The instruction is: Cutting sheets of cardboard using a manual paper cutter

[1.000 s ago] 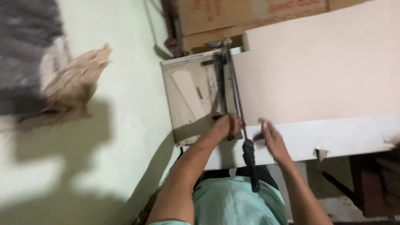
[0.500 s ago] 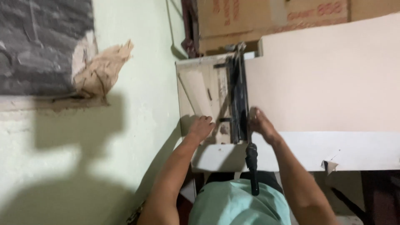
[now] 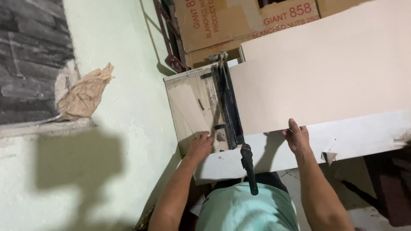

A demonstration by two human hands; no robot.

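— Hands first: where are they?

— Left hand [image 3: 200, 147] lies flat and open on the cutter [image 3: 201, 109], at its near edge. It grips nothing, it just presses down. Right hand [image 3: 296, 137] has its fingers curled over the near edge of the big sheet [image 3: 325, 72].

— What changed?

— A second ago both hands sat close by the blade arm [image 3: 229, 107]. Now the right hand has slid out to the right along the sheet's edge, and the left one went a bit left. I think the sheet is being lined up — not cut yet, since no hand is on the handle [image 3: 249, 169].

— Where is the sheet?

— It lies on the white table [image 3: 364, 132]. Its left end goes under the blade arm. A small strip [image 3: 188, 107] lies on the cutter bed.

— Is there room to move?

— On the left the cutter sits just beside the green wall [image 3: 128, 107], so it is tight there. Boxes [image 3: 239, 21] stand behind. To the right the sheet runs out of view. The handle sticks out over the table's near edge, toward the person's shirt [image 3: 246, 209].
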